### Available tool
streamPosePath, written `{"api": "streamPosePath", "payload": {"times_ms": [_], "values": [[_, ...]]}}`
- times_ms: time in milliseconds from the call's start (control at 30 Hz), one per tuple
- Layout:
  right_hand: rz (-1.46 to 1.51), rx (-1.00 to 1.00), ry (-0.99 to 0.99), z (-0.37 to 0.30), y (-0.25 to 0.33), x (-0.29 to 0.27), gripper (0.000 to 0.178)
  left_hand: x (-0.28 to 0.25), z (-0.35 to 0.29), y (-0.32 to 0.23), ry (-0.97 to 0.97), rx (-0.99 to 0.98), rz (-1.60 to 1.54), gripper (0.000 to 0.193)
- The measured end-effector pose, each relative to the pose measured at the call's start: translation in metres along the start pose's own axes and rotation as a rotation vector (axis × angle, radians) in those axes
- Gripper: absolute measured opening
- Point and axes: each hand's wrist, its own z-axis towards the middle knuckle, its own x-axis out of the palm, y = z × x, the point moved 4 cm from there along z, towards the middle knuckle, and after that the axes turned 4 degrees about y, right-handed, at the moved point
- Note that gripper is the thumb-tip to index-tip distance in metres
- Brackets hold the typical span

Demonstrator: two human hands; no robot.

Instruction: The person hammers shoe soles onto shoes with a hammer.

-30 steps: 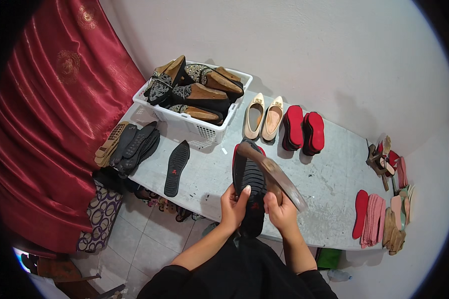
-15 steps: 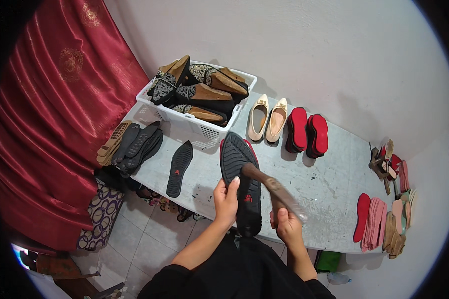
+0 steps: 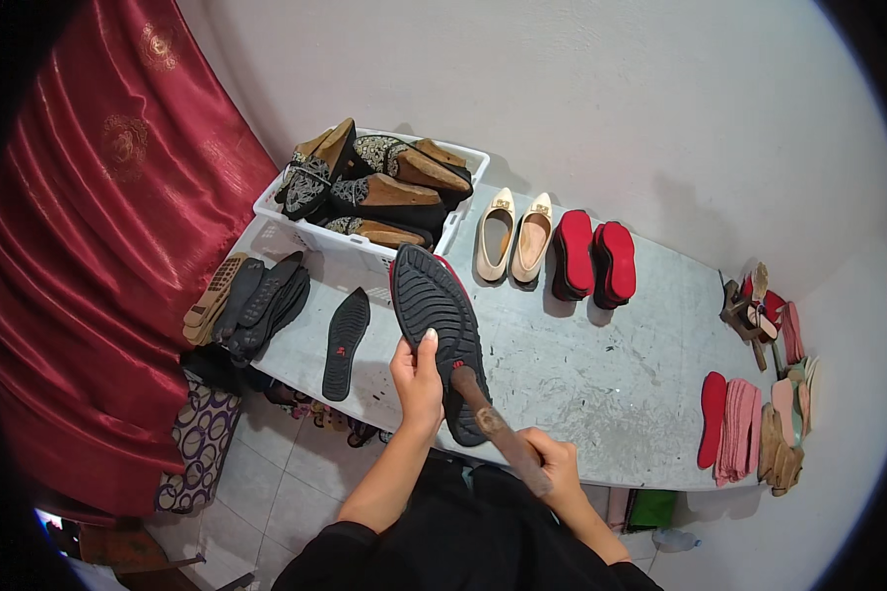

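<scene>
My left hand (image 3: 420, 389) is closed around the edge of a pointed shoe (image 3: 429, 291), its ridged black sole facing up. A strip of red shows along the shoe's edge. The thumb lies on the sole, while the other fingers are hidden underneath. In my right hand (image 3: 554, 467), I grip the handle of a worn brown hammer (image 3: 503, 436). Its head end meets the sole just behind the middle, over a small red mark. On the table, left of the shoe, lies a loose black sole (image 3: 346, 343).
A white basket (image 3: 471, 187) of dark embellished shoes on wooden lasts stands at the back. Beside it are cream flats (image 3: 532, 241) and stacked red-topped soles (image 3: 616, 258). Black soles (image 3: 271, 305) are piled left; pink pieces (image 3: 739, 433) and tools lie right. A red curtain (image 3: 89, 266) hangs left.
The hammer has moved from the forefoot down toward the heel of the sole. The shoe has tilted and shifted up and left in view. My right hand has lowered slightly.
</scene>
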Motion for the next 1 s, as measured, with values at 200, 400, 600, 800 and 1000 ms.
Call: {"api": "streamPosePath", "payload": {"times_ms": [200, 400, 600, 800, 1000], "values": [[0.069, 0.030, 0.088, -0.007, -0.004, 0.002, 0.020, -0.015, 0.013, 0.003, -0.030, 0.010, -0.052, 0.022], [-0.018, 0.096, 0.100, -0.020, -0.012, 0.002, 0.013, -0.020, 0.016, 0.001, -0.081, 0.097, 0.019, 0.020], [-0.084, 0.170, 0.102, -0.031, -0.031, -0.004, 0.013, -0.023, 0.013, 0.003, -0.094, 0.113, 0.023, 0.018], [-0.005, 0.180, 0.150, -0.036, -0.024, -0.005, 0.020, -0.022, 0.006, -0.001, -0.104, 0.114, 0.003, 0.018], [-0.048, 0.049, 0.134, -0.035, -0.020, 0.002, 0.022, -0.019, -0.004, -0.001, -0.094, 0.154, 0.028, 0.020]]}}
